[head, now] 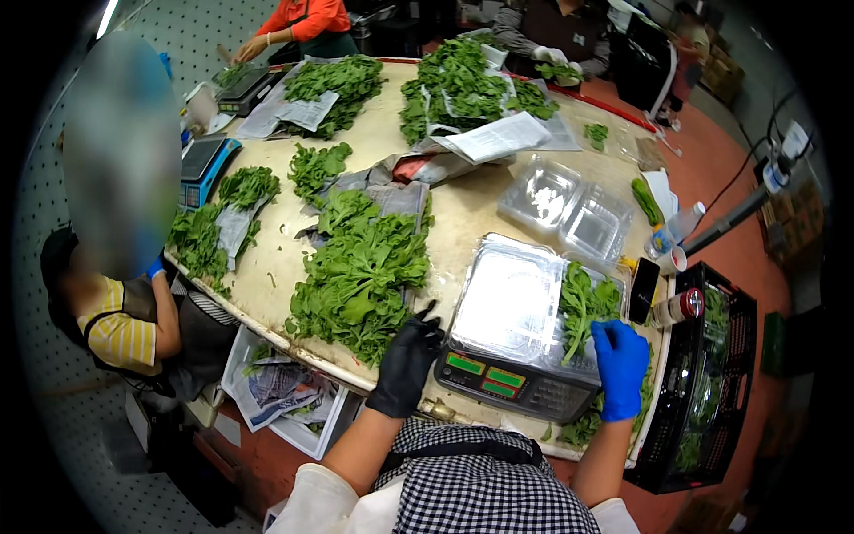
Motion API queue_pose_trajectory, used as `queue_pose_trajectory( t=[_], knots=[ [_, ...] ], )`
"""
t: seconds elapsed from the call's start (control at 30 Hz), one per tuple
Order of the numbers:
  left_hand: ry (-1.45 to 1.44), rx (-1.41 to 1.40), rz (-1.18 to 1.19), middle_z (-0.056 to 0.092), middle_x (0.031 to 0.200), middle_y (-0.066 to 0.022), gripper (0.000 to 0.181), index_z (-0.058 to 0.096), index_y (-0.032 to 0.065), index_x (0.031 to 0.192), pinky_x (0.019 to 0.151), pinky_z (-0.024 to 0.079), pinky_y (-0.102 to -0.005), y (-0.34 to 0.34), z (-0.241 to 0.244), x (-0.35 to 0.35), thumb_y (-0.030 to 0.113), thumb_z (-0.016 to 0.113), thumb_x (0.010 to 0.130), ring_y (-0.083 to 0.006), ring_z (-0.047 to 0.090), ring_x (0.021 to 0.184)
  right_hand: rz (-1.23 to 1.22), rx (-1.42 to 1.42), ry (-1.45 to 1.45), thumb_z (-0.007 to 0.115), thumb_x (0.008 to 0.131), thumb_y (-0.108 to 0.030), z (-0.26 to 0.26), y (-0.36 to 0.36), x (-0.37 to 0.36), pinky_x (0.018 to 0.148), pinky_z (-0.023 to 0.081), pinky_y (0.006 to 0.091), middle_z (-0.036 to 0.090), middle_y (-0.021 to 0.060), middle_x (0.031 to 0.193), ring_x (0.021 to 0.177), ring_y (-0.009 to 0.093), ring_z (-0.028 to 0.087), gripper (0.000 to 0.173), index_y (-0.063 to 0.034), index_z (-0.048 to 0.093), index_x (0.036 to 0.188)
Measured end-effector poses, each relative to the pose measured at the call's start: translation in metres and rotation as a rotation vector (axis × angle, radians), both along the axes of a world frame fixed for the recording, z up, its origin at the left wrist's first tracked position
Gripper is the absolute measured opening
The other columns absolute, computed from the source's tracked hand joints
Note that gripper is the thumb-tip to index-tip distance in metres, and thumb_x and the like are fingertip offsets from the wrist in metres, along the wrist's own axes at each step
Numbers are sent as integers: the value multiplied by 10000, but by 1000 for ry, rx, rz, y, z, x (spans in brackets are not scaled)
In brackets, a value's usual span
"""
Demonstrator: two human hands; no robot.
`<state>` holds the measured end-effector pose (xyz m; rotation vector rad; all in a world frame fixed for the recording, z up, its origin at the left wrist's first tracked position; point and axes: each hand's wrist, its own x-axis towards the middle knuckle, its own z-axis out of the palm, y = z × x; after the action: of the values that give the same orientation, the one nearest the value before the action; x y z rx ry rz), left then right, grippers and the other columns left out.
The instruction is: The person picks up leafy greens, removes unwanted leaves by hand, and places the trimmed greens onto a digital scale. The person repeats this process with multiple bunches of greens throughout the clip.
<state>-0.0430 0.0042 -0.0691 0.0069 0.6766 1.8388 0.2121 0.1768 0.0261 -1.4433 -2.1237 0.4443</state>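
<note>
My right hand [622, 368], in a blue glove, pinches leafy greens [587, 304] in the right half of a clear plastic clamshell box [510, 294]. The box lies open on a digital scale [517, 384] with lit green displays. Its left half reflects the light strongly. In a black glove, my left hand [408, 360] hovers between the scale's left side and a large heap of leafy greens [363, 274]; its fingers are apart and nothing shows in them. More greens [580, 430] lie below my right hand, partly hidden by the scale and my wrist.
Empty clamshell boxes [540, 193] lie behind the scale. A phone [644, 290], a jar [677, 308] and a bottle [684, 223] line the right edge. A black crate [697, 380] holds packed greens. Newspaper [497, 137] covers part of the table [460, 213]. Co-workers [133, 320] surround it.
</note>
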Motion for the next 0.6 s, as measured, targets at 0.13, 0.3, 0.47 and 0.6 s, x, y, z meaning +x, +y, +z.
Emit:
queue_pose_trajectory(
  t=[0.13,0.3,0.47,0.6],
  knots=[
    [-264,87,253,573,1147,-79,304,516,47,1184,781,464,-294,-7,-25,-34,154,440,911,-196,561,970,65,-54,176,667,770,-137,6,-18,0,504,407,313,596,118,617,520,209,545,124,-20,648,736],
    [-277,102,416,583,1110,-78,223,563,57,1064,784,465,-310,-14,-33,-62,150,489,875,-193,565,978,210,-51,190,684,755,-101,3,-42,-11,577,400,314,599,74,650,584,201,535,59,-76,654,799],
    [-327,32,540,605,983,-72,143,572,66,948,740,466,-339,-6,-41,-88,146,538,835,-200,567,934,294,67,79,689,754,-144,-4,-61,-25,607,392,327,566,56,623,605,228,511,61,-102,650,775],
    [-386,-55,557,619,850,-33,112,585,94,894,660,454,-311,11,-44,-109,192,545,856,-168,576,809,293,35,69,682,760,-154,-5,-68,-26,603,390,330,564,56,620,600,229,508,59,-105,657,780]
  ],
)
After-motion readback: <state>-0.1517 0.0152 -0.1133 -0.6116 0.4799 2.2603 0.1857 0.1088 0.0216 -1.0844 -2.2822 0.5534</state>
